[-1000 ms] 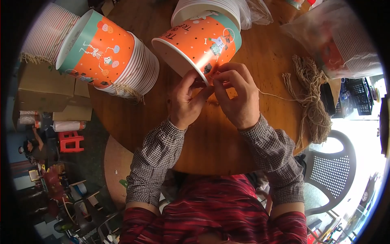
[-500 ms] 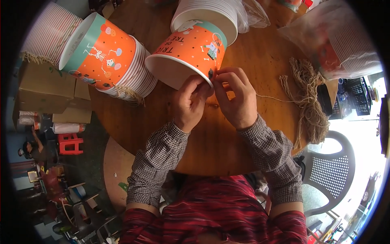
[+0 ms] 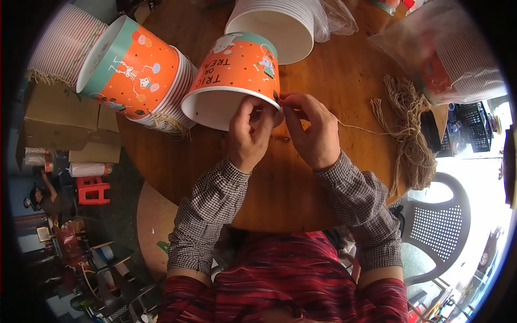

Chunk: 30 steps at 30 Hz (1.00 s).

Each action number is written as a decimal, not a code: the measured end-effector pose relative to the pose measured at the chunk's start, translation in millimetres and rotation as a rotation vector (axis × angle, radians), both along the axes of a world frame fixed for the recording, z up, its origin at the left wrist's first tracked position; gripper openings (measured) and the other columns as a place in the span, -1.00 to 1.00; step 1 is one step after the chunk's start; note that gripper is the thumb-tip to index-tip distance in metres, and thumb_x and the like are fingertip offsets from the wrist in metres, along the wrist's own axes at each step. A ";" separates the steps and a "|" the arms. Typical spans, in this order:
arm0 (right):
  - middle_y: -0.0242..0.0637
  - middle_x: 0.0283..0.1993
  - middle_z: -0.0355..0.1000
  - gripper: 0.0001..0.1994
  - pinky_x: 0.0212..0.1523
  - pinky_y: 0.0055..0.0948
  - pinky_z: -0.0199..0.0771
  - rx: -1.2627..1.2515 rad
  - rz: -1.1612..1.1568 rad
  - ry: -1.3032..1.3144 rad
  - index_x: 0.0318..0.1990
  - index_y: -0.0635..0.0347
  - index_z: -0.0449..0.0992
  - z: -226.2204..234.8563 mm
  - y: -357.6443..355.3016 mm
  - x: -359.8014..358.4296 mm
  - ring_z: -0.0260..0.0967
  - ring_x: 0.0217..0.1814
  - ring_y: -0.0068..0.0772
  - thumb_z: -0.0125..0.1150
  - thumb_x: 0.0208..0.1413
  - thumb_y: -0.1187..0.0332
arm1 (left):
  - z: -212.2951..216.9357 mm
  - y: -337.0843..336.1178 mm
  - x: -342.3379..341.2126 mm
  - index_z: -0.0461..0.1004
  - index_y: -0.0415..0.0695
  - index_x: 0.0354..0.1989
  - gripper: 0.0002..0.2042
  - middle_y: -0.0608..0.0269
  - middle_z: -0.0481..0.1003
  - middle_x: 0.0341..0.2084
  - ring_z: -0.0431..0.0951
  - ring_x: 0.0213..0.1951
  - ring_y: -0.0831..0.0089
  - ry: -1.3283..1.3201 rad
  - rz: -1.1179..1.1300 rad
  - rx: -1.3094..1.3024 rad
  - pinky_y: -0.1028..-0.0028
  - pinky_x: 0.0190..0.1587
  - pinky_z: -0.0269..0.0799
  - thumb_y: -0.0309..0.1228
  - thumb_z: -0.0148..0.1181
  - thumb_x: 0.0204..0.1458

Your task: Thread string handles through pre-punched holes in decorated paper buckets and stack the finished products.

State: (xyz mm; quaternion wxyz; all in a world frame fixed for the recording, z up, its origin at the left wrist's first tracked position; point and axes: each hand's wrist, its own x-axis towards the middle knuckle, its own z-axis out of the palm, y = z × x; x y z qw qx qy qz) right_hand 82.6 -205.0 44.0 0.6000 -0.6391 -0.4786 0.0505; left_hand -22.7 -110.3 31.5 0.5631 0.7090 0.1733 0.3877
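An orange and teal paper bucket [image 3: 242,70] with Halloween figures lies tilted on its side, its open mouth facing me. My left hand [image 3: 251,129] grips its white rim at the right, with some fingertips hidden inside the mouth. Just outside that rim my right hand [image 3: 312,129] is closed in a pinch on a thin twine [image 3: 358,128]. The strand runs from behind the hand to a bundle of beige twine [image 3: 406,134] on the right. Its end at the bucket wall is hidden by my fingers.
Stacked orange buckets [image 3: 137,70] lie at the left with twine tufts, beside another stack [image 3: 67,46]. White nested buckets [image 3: 274,27] lie behind mine. A plastic bag of buckets [image 3: 447,59] rests at the far right. A grey chair [image 3: 439,231] stands right of the round wooden table [image 3: 291,210].
The bucket has turned and shifted a little left and down, away from the white stack. Both hands stay at its rim, with the right one still pinching.
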 end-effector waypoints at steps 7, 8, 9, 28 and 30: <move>-0.12 -0.26 0.47 -0.79 -0.27 -0.40 0.55 0.053 0.056 0.041 -0.16 0.29 0.40 0.6 2.3 1.2 0.52 -0.24 -0.22 0.16 0.01 0.58 | 5.0 -5.2 0.2 0.33 -0.29 -0.18 -0.89 0.23 0.46 -0.26 0.49 -0.17 0.50 -0.096 -0.072 -0.107 0.50 -0.10 0.45 -0.50 -0.06 0.22; -0.12 -0.26 0.47 -0.79 -0.27 -0.40 0.55 0.053 0.057 0.041 -0.16 0.29 0.40 0.5 2.5 1.9 0.52 -0.24 -0.22 0.16 0.01 0.58 | 3.0 -3.6 -1.5 0.33 -0.29 -0.18 -0.89 0.23 0.46 -0.26 0.49 -0.17 0.50 -0.096 -0.071 -0.107 0.50 -0.10 0.45 -0.50 -0.06 0.22; -0.12 -0.25 0.47 -0.79 -0.28 -0.40 0.55 0.028 0.031 0.039 -0.16 0.29 0.40 0.3 2.5 3.4 0.52 -0.26 -0.22 0.17 0.01 0.57 | 2.1 -0.9 -3.3 0.34 -0.29 -0.21 -0.90 0.20 0.44 -0.27 0.50 -0.20 0.48 -0.035 -0.055 0.041 0.49 -0.15 0.46 -0.51 -0.03 0.20; -0.20 -0.21 0.47 -0.72 -0.37 -0.36 0.53 0.037 0.004 -0.358 -0.19 0.21 0.47 -7.4 -6.2 1.2 0.50 -0.30 -0.16 0.20 -0.14 0.59 | 11.7 -8.1 -8.5 0.45 -0.21 -0.29 -0.85 0.14 0.41 -0.29 0.44 -0.22 0.22 -0.022 0.116 0.721 0.37 -0.21 0.41 -0.64 0.16 -0.07; -0.20 -0.25 0.46 -0.70 -0.38 -0.35 0.53 0.047 0.015 -0.379 -0.19 0.22 0.45 -7.6 -6.0 1.0 0.49 -0.32 -0.16 0.23 -0.17 0.56 | 11.1 -7.6 -9.2 0.46 -0.21 -0.27 -0.83 0.14 0.42 -0.29 0.45 -0.23 0.22 -0.027 0.120 0.741 0.37 -0.21 0.42 -0.65 0.14 -0.07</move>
